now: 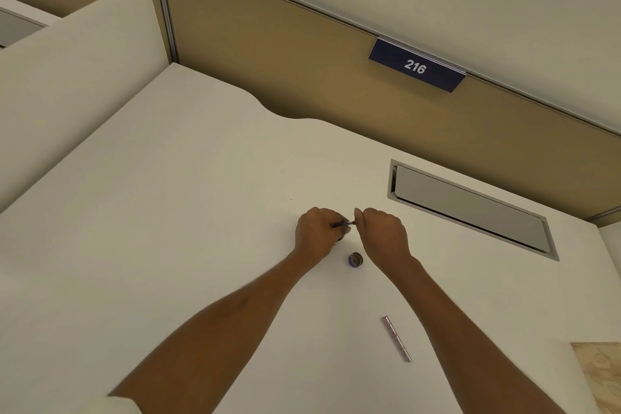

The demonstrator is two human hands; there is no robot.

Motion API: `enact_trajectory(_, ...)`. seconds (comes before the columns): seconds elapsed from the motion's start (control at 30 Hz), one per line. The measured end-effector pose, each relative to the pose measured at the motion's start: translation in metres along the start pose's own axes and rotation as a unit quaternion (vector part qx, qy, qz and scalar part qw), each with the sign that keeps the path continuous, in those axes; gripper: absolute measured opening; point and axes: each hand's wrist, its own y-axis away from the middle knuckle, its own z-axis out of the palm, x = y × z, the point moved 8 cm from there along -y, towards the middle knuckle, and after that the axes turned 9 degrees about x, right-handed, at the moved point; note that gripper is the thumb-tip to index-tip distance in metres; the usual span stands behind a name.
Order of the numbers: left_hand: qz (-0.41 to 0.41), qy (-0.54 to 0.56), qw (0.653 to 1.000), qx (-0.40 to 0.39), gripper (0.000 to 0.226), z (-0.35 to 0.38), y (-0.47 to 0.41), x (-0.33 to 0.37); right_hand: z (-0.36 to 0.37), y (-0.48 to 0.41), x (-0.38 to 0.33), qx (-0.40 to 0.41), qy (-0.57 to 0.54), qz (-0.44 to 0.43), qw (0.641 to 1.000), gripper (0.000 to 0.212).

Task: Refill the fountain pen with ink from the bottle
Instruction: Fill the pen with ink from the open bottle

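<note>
A pale, off-white desk (188,198) sits against a tan partition wall carrying a dark blue plate with the number 216 (416,66); a closed grey cable hatch (470,208) is set into the desk on the right. Two bare forearms reach forward from the bottom of the view, and the hands meet close together near the middle of the desk. The left hand (317,233) is curled shut around a thin dark part of the fountain pen (341,224), which pokes out sideways towards the right hand (381,232); the right hand's fingertips are pinched on its far end. A dark object partly hidden under the left hand may be the ink bottle, though this cannot be confirmed. Just nearer the viewer, between the wrists, a small round dark cap (355,259) lies on the desk. Farther back towards the viewer, a slim silvery-pink pen barrel (396,339) lies loose. Risks, as a judgement: twisting or pulling the small part too hard could flick ink onto the pale desk, and a wrist could knock an open bottle or send the loose barrel rolling.
</note>
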Motion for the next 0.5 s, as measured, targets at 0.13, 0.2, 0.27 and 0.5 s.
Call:
enact_trajectory(0.13,0.001,-0.006,1.000,0.000,0.013,0.000,0.001,0.002,0.004,-0.002,0.004,-0.029,-0.006,0.010,1.000,0.044)
enact_trajectory(0.2,-0.002,-0.009,1.000,0.001,0.015,-0.001,0.000,0.002,0.006,-0.001,0.005,-0.046,-0.021,0.013,0.999,0.044)
enact_trajectory(0.27,0.002,-0.016,1.000,0.001,0.017,-0.002,0.001,0.002,0.005,0.002,0.005,-0.046,-0.075,0.015,0.996,0.039)
enact_trajectory(0.5,0.003,-0.011,1.000,0.003,0.008,0.000,0.002,0.003,-0.009,0.012,0.009,0.034,-0.115,-0.071,0.990,0.010)
